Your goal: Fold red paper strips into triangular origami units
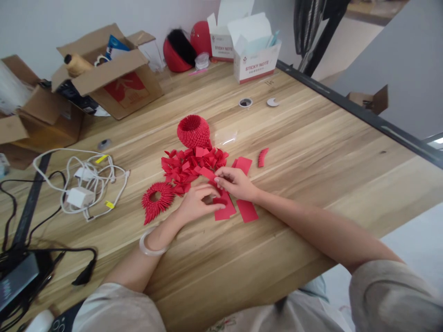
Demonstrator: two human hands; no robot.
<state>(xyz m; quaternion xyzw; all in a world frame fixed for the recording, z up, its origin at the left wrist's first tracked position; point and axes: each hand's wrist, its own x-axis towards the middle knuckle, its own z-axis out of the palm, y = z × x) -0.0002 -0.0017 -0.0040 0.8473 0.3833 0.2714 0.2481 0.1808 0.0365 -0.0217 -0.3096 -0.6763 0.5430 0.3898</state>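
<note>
My right hand (236, 182) pinches a small red paper strip (207, 173) between thumb and fingers. Close beside it, my left hand (200, 203) has its thumb and fingers apart, with nothing seen between them. Flat red paper pieces (248, 210) lie under and around both hands. Behind them spreads a heap of folded red paper pieces (183, 166). A round red bowl shape of folded paper (193, 131) stands behind the heap. Left of my left hand rests a spiky red paper ring (165, 197) with a pointed end. A short curved row of folded pieces (263, 157) sits to the right.
Tangled white cables with a charger (80, 197) lie at left, near black cords and a device (20, 281). Open cardboard boxes (138, 92) and sticky note boxes (258, 62) stand at the back. A tape roll (245, 102) lies before them. The table's dark edge (363, 115) runs along the right.
</note>
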